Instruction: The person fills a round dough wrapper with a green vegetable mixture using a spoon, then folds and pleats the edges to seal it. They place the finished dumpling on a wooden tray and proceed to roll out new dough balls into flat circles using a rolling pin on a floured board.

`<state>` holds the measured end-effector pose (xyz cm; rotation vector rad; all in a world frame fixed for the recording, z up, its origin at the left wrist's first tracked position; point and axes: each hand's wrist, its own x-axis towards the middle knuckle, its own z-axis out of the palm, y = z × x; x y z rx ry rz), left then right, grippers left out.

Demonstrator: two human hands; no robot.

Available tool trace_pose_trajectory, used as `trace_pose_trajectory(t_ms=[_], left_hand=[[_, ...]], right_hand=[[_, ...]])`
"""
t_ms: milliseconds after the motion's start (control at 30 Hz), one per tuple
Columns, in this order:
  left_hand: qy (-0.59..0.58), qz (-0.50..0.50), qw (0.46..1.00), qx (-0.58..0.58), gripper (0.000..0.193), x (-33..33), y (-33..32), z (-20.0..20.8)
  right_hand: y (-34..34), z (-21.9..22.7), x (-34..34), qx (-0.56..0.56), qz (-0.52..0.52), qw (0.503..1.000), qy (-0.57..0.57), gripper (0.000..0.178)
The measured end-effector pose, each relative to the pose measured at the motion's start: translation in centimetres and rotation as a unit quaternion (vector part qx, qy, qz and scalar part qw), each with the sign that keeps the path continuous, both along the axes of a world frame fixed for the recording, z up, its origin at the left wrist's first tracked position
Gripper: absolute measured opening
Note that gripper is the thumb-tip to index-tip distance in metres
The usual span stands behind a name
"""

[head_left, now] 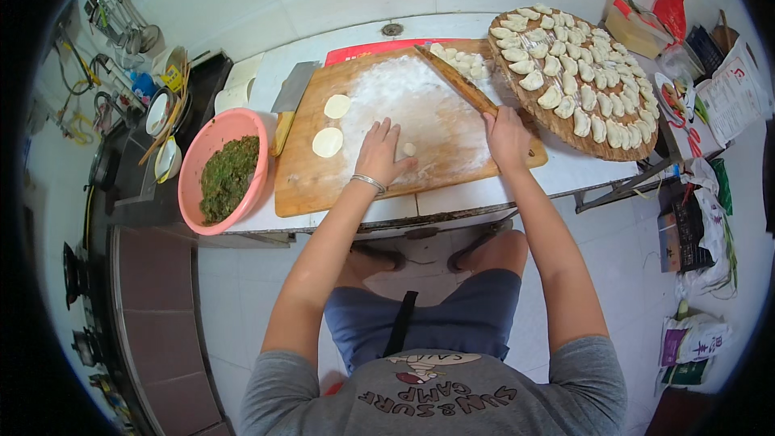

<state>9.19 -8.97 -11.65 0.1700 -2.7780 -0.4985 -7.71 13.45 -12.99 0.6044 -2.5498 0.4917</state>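
Note:
My left hand lies on the floured wooden board with its fingers outstretched. Close to its thumb is a small round piece of dough. My right hand is wrapped round the near end of a wooden rolling pin, which slants away to the far left across the board. Two flat round dough wrappers lie left of my left hand. White flour covers much of the board's middle. Several small dough pieces sit at its far right, beyond the rolling pin.
Left of the board are a cleaver with a wooden handle and a pink basin of green filling. A round board covered with dumplings stands at the right. Bags and a box lie lower right.

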Motion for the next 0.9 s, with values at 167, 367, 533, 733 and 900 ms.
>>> trace_pose_trajectory(t_ms=[167,367,533,733,900], left_hand=[[-0.026,-0.012,1.000,0.013,0.075,0.7,-0.6,-0.8],[-0.017,-0.003,0.999,0.045,0.071,1.2,-0.9,-0.8],[0.003,0.141,0.990,-0.005,0.064,4.9,-2.2,0.3],[-0.037,0.366,0.930,-0.001,0.056,11.0,-7.4,0.9],[-0.016,0.390,0.919,0.055,0.057,12.0,-9.6,-0.3]], right_hand=[[-0.1,-0.1,0.0,0.022,0.000,1.000,0.010,0.034],[-0.4,0.3,0.3,0.043,-0.034,0.998,-0.007,0.033],[-0.1,1.0,0.4,0.048,-0.105,0.992,-0.055,0.032],[0.8,1.1,-0.4,0.023,-0.051,0.993,-0.104,0.037],[2.0,1.9,-1.5,0.015,-0.008,0.984,-0.178,0.041]])
